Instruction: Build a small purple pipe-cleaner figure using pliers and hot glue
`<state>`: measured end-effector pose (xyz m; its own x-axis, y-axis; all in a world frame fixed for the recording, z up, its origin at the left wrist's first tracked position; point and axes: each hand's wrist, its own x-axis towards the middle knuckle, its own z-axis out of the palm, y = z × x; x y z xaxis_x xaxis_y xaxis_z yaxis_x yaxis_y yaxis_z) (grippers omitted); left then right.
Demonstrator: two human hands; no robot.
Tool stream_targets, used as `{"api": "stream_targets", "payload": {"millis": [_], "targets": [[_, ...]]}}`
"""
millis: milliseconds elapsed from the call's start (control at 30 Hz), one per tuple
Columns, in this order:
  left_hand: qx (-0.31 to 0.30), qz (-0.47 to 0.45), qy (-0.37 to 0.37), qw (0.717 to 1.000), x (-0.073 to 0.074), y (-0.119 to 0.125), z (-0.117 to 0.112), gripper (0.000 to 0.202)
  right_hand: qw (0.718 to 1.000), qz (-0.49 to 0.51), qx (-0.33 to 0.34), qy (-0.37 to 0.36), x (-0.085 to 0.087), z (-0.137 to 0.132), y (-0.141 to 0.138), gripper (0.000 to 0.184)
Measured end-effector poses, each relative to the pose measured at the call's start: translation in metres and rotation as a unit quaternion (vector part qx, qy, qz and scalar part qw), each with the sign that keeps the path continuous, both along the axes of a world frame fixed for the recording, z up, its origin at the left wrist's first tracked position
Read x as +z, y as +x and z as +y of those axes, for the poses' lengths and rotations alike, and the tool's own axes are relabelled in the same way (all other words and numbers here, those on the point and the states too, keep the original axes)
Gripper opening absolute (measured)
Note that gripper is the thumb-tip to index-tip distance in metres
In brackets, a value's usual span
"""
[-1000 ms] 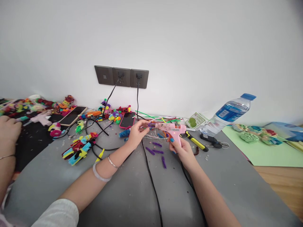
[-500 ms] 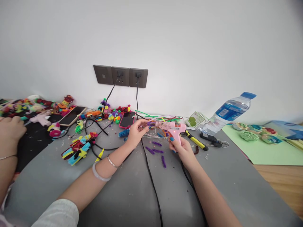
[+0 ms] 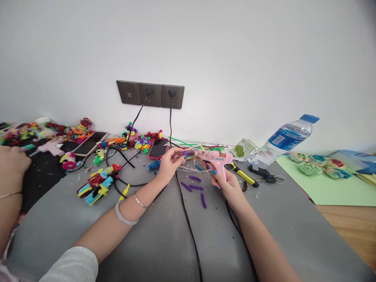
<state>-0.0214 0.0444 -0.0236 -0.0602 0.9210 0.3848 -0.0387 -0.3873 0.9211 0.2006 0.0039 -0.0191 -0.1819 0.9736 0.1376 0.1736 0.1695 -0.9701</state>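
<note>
My right hand [image 3: 226, 183] is wrapped round the grip of a pink glue gun [image 3: 216, 158], whose nozzle points left. My left hand [image 3: 169, 163] pinches a short purple pipe-cleaner piece [image 3: 187, 153] right at the nozzle tip. Several more purple pieces [image 3: 194, 185] lie on the grey mat [image 3: 164, 235] just below both hands. The gun's black cord [image 3: 188, 223] runs across the mat towards me.
Another person's hand [image 3: 10, 164] rests at the far left by colourful craft toys [image 3: 98, 184]. Two phones [image 3: 158, 149] and cables lie under the wall sockets [image 3: 150, 94]. A water bottle [image 3: 282, 140], yellow knife [image 3: 243, 176], keys [image 3: 264, 177] and green paper [image 3: 331, 184] lie right.
The glue gun and my right hand have shifted slightly right and tilted, with the purple piece still held at the nozzle. The other person's hand at the left has barely moved.
</note>
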Motion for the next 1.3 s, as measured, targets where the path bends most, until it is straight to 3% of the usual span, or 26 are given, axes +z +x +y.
{"api": "stream_targets", "payload": {"millis": [1067, 1300], "targets": [[0.041, -0.005, 0.03, 0.999, -0.002, -0.001, 0.0004, 0.016, 0.999, -0.01, -0.035, 0.009, 0.0004, 0.0002, 0.0011, 0.047], [0.039, -0.01, 0.015, 0.999, -0.0008, 0.0, 0.0001, 0.017, 0.997, 0.039, -0.052, 0.028, 0.0059, -0.0017, -0.0011, 0.041]]}}
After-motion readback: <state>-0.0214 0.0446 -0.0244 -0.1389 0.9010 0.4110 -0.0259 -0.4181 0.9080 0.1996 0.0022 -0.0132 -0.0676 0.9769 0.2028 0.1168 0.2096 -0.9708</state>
